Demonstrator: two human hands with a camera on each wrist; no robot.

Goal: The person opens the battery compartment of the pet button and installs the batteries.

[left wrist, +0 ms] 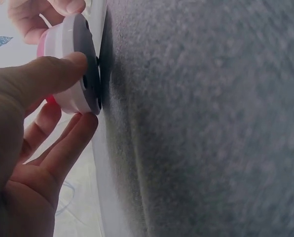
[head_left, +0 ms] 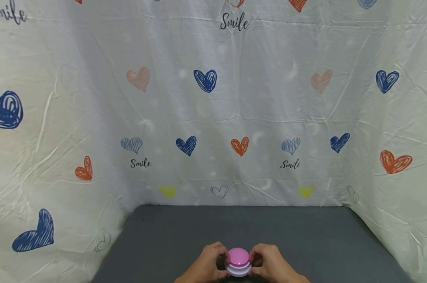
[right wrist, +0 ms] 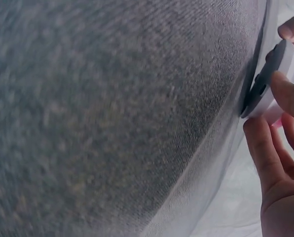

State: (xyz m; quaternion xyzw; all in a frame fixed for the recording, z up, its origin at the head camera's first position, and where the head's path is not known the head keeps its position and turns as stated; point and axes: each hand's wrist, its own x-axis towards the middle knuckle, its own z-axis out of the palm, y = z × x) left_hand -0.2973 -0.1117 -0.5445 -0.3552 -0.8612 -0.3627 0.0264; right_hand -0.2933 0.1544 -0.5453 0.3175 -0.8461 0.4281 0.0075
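A round push button [head_left: 238,257] with a pink domed top and a white base is held between both hands, low in the middle of the head view. My left hand [head_left: 210,262] grips its left side, the thumb on the base's edge and the fingers around the side. On the opposite side my right hand [head_left: 270,261] grips it the same way. The left wrist view shows the button's grey underside [left wrist: 90,74] with small dark spots, tilted and right at the table surface. In the right wrist view the base [right wrist: 280,74] is also close to the table.
A dark grey cloth-covered table [head_left: 164,232] lies under the hands. White curtain [head_left: 263,102] printed with hearts and the word Smile hangs behind it and along both sides.
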